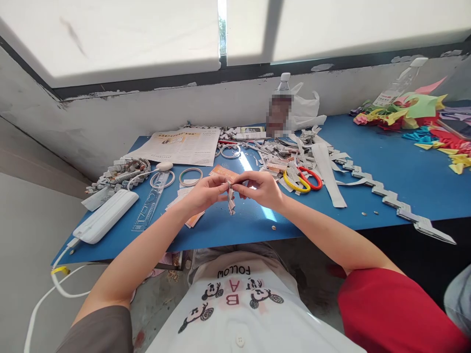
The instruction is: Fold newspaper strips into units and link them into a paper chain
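Observation:
Between my two hands, above the blue table (253, 230), is a short zigzag chain of folded newspaper strips (231, 202), hanging downward. My left hand (209, 192) pinches its upper end from the left with thumb and fingers. From the other side my right hand (262, 188) closes its thumb and fingers on the same end. The fingertips hide the top of the chain. Beneath and behind my left hand lie printed paper strips (184, 193). Scissors with yellow and red handles (311, 179) rest to the right of my right hand.
Cut paper scraps (279, 154) heap behind the hands, near a bottle (279, 110). Leftward are a newspaper sheet (180, 147), tape rolls (191, 176), a clear ruler (147, 211) and a white power strip (106, 215). A long paper chain (390, 198) and coloured paper (408, 110) lie rightward.

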### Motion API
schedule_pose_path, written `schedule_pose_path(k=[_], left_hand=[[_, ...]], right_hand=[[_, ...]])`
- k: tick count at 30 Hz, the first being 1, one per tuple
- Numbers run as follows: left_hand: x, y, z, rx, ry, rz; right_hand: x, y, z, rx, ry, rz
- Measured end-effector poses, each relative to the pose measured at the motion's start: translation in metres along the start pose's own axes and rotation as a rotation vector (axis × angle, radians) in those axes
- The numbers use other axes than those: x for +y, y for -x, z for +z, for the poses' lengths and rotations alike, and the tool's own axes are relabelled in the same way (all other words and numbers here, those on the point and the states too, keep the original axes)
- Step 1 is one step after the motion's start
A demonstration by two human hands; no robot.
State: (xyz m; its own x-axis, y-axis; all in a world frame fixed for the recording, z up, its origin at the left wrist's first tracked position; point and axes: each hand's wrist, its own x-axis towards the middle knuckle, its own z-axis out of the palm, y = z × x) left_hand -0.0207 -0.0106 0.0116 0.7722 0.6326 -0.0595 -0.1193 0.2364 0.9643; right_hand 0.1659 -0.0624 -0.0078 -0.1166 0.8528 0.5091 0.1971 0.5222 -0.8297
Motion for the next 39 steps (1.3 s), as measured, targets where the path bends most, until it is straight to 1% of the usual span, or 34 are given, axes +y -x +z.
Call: schedule_pose_path(k=[5,10,14,19,28,31,34,39], left_hand=[[0.001,0.001,-0.001,-0.014,0.005,-0.047],[0.0,0.001,-0.003,-0.027,0.012,-0.059],[0.0,0.0,-0.003,0.0,-0.02,-0.039],[-0.001,-0.001,-0.001,0.031,-0.071,0.01],[-0.001,-0.006,-0.005,-0.015,0.03,-0.11],[-0.003,-0.008,-0.007,0.011,0.04,-0.11],[-0.003,-0.009,-0.008,0.042,0.026,-0.09],[-0.001,-0.009,-0.011,0.137,0.001,-0.079]], right_hand=[[-0.003,0.0,0.0,-0.037,-0.063,0.078],[-0.005,0.001,0.001,-0.05,-0.113,0.11],[-0.006,0.002,0.002,-0.047,-0.058,0.13],[-0.01,0.002,0.003,-0.006,0.034,0.15],[-0.016,0.002,0.004,-0.012,0.028,0.182],[-0.016,0.001,0.002,-0.033,-0.007,0.205],[-0.016,-0.001,-0.002,-0.082,-0.073,0.254],[-0.006,-0.009,-0.005,-0.134,-0.194,0.421]])
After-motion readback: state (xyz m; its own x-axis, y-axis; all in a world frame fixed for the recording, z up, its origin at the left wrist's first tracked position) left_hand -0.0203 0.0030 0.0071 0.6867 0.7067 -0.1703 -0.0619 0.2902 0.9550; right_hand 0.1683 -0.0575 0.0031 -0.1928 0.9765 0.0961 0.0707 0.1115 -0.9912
